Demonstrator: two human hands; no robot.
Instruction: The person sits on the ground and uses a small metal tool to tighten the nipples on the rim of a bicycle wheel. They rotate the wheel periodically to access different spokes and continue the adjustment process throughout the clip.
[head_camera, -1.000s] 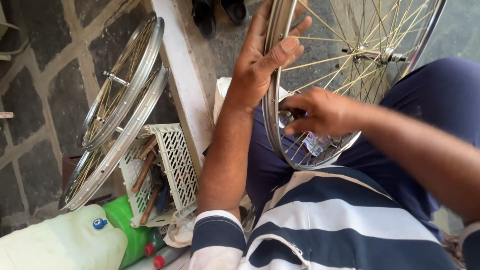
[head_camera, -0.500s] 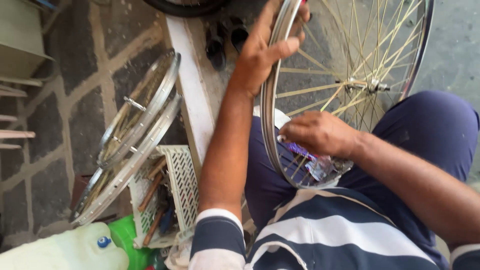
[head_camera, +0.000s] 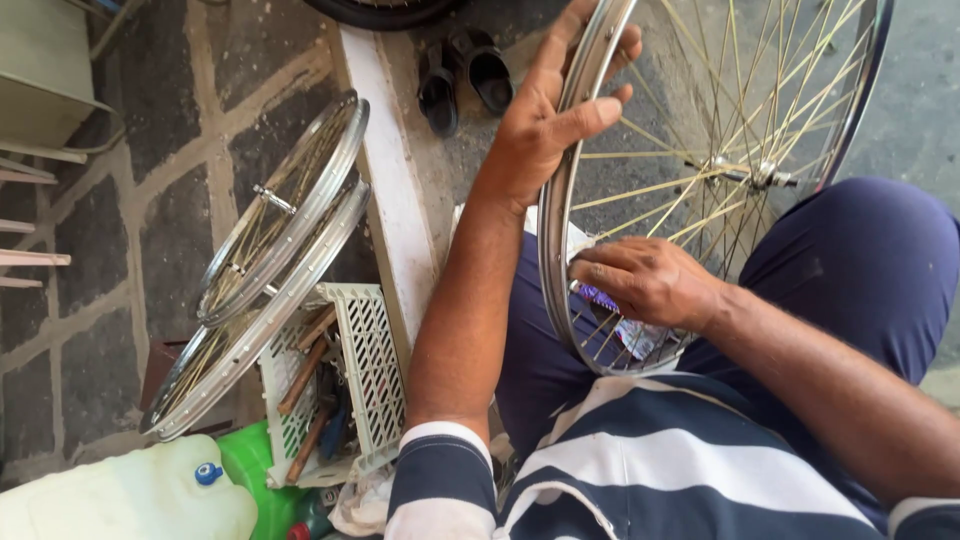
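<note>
Standing upright at upper right of the frame, the wheel (head_camera: 640, 180) shows a shiny steel rim and thin yellowish spokes; left hand (head_camera: 545, 125) clasps its rim, right hand (head_camera: 645, 280) pinches spokes lower down.

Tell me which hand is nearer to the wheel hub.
Right. The right hand rests on the spokes at the lower rim, below the hub. The left hand grips the upper rim, farther off.
</note>
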